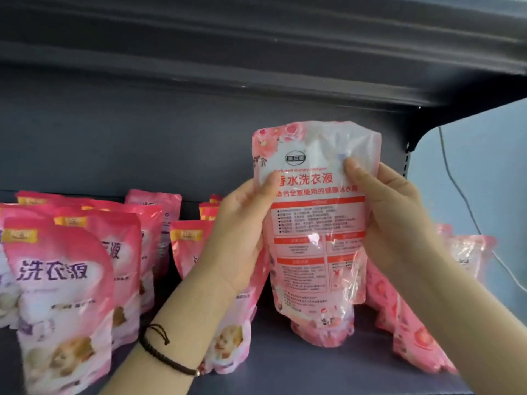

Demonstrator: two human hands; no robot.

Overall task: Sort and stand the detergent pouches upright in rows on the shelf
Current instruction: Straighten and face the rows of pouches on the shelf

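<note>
The left grip [242, 238] and right grip [390, 220] clamped one detergent pouch [316, 223] above the shelf [313, 374]. Next, it likely needed standing upright.

Held pouch [316, 212]: pale pink, rose print at the top, back panel with red-framed text boxes facing the camera. It is upright and lifted above the shelf [313, 374], with the left hand [236, 238] and right hand [390, 220] gripping its side edges. Dark-pink pouches [65, 295], white heart panel and purple characters: upright in rows at shelf left and middle. Pale rose pouches [413, 337] at right: leaning. Another pale pouch [322, 329] sits below the held one, probably upright, mostly hidden.
</note>
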